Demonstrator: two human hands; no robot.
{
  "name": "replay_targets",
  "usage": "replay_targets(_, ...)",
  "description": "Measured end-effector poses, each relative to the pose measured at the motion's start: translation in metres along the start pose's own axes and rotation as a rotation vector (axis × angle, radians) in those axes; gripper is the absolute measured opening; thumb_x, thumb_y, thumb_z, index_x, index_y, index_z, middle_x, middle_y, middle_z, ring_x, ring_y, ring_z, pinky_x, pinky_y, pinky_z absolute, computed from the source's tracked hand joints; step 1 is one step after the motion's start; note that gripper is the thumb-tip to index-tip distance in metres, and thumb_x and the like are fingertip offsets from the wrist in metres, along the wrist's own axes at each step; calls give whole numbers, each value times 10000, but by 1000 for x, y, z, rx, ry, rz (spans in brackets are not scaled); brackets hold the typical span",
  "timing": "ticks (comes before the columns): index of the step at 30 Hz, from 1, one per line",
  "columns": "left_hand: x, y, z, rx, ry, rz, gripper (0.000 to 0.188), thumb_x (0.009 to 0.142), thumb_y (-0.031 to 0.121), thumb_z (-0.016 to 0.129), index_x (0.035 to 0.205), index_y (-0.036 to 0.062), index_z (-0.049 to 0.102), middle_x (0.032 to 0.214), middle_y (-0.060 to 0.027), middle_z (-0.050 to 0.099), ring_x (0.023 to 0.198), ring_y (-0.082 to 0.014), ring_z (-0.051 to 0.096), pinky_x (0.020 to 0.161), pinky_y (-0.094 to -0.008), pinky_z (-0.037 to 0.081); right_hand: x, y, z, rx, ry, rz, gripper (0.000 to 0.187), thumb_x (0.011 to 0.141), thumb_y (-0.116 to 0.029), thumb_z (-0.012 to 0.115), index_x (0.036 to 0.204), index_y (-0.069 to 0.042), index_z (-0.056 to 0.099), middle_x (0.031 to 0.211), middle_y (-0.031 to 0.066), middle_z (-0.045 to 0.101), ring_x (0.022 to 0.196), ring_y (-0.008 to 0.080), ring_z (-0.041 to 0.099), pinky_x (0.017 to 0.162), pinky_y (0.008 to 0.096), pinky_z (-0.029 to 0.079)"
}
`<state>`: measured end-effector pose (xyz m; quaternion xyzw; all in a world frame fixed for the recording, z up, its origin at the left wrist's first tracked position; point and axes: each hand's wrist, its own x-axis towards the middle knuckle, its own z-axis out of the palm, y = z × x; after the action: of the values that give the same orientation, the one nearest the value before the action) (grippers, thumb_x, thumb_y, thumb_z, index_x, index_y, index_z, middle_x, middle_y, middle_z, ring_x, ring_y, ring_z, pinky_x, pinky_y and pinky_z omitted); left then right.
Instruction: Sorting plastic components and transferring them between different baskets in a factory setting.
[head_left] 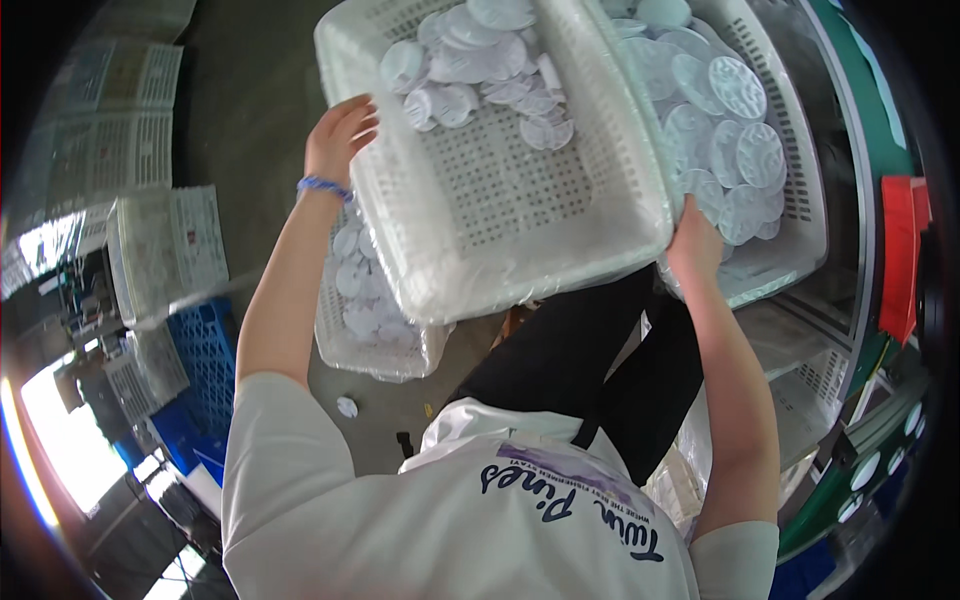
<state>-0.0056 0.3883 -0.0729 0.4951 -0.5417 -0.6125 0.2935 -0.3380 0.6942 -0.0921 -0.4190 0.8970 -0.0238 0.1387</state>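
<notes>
A white perforated plastic basket (520,210) hangs tilted between my hands, with a pile of round translucent white plastic discs (470,60) gathered at its far end. My left hand (342,140) has its fingers curled over the basket's left rim; its thumb is hidden. At the right near corner my right hand (694,245) grips the rim, most of its fingers out of sight. Just to the right, a second white basket (800,215) full of similar discs sits partly behind the held one. Below on the left, a third basket (380,362) also contains discs.
One loose white disc (347,407) lies on the floor. Stacked pale crates (140,150) and a blue crate (203,350) stand at the left. Along the right side runs a green-edged bench (880,110) with a red box (902,255) on it.
</notes>
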Motion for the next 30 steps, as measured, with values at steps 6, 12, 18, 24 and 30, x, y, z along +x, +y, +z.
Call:
replay_targets(6, 177, -77, 103, 629, 56, 328, 616, 774, 369, 690, 1202, -42, 523, 1156, -143, 585, 1036, -236, 590, 877, -313, 471, 2, 5, 2, 72, -5, 16, 341, 763, -144, 590, 1071, -28, 501, 817, 205, 625, 805, 392, 612, 673, 487, 456)
replay_targets(12, 242, -72, 180, 596, 592, -5, 1030, 509, 676, 720, 1264, 22, 470, 1201, -237, 521, 1185, -410, 427, 1010, -477, 340, 4, 6, 1, 90, -33, 41, 394, 729, -112, 634, 1090, -27, 504, 827, 194, 622, 795, 377, 615, 667, 467, 465)
replay_targets(18, 209, -9, 209, 969, 459, -256, 1060, 499, 609, 770, 1260, -66, 470, 1218, -218, 550, 1209, -315, 459, 952, -415, 414, 2, 10, 1, 90, -2, 29, 388, 723, -96, 638, 1079, -22, 504, 809, 185, 617, 787, 373, 615, 656, 463, 467)
replay_targets(24, 195, -39, 105, 63, 420, -102, 720, 687, 315, 751, 1278, 17, 467, 1191, -145, 567, 1009, -324, 588, 872, -400, 480, 0, -5, 2, 121, 9, -20, 342, 739, -80, 611, 1054, -16, 495, 803, 192, 614, 785, 377, 613, 662, 476, 463)
replay_targets(30, 17, -7, -48, -507, -42, -160, 350, 913, 67, 483, 1259, 31, 452, 1202, -124, 554, 1103, -271, 553, 917, -394, 493, 0, 12, 3, 50, 14, -1, 292, 780, -112, 573, 1037, -9, 482, 806, 234, 619, 802, 410, 605, 674, 501, 452)
